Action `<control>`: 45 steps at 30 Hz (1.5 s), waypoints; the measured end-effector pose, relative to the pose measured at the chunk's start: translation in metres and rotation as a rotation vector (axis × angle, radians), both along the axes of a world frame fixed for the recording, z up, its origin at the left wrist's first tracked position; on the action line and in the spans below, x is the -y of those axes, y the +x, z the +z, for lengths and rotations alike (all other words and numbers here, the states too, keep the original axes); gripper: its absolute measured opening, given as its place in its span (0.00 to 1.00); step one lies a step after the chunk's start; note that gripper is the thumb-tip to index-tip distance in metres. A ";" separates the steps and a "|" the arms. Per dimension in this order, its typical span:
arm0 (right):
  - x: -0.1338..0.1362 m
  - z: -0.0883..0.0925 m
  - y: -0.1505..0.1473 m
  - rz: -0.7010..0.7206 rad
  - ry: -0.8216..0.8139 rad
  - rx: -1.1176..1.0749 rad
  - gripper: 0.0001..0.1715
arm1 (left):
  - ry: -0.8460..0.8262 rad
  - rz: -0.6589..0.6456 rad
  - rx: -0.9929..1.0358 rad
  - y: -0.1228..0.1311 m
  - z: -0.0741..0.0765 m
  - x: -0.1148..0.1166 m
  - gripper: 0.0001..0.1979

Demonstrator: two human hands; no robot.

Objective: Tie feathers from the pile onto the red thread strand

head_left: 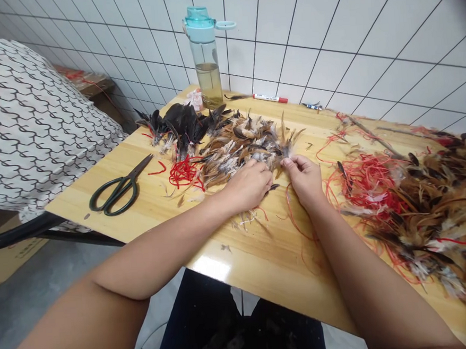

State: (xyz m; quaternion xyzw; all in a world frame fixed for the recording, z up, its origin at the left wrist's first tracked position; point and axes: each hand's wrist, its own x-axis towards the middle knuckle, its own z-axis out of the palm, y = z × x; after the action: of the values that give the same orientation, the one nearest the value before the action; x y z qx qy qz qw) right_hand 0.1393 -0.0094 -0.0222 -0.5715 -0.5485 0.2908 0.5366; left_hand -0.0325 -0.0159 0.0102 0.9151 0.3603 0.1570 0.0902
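My right hand (305, 179) is closed, thumb and fingers pinching a small bunch of brown and grey feathers (288, 141) that points up and away from me. Beside it, my left hand (250, 185) lies at the near edge of a pile of brown and white feathers (237, 145). Its fingers are curled down and together, and whatever they hold is hidden beneath them. Left of that pile is a tangle of red string (185, 172), with black feathers (184, 125) behind it. Loose red thread (294, 218) runs over the table below my right hand.
Black-handled scissors (118, 190) lie at the left on the wooden table (247, 264). A water bottle (206, 59) stands by the tiled wall, near a red-capped marker (269, 98). More red string (371, 183) and a large feather heap (446, 202) cover the right side. Patterned cloth (32, 98) hangs at left.
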 end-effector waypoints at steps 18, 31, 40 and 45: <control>0.008 0.011 -0.009 0.051 -0.002 -0.035 0.12 | -0.596 0.117 0.714 -0.010 0.011 -0.009 0.05; 0.010 0.012 -0.014 0.102 -0.017 -0.011 0.14 | -0.186 0.150 0.418 -0.017 0.022 -0.011 0.04; 0.007 0.006 -0.012 0.173 0.008 0.085 0.12 | 0.109 0.051 0.267 -0.024 0.014 -0.018 0.05; 0.007 0.006 -0.013 0.212 0.006 0.142 0.11 | 0.109 0.047 0.230 -0.025 0.012 -0.019 0.06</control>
State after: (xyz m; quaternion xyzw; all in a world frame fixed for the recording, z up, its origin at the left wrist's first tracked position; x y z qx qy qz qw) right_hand 0.1265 -0.0168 -0.0164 -0.5279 -0.6434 0.3028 0.4644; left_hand -0.0571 0.0028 0.0223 0.8860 0.3597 0.2824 0.0771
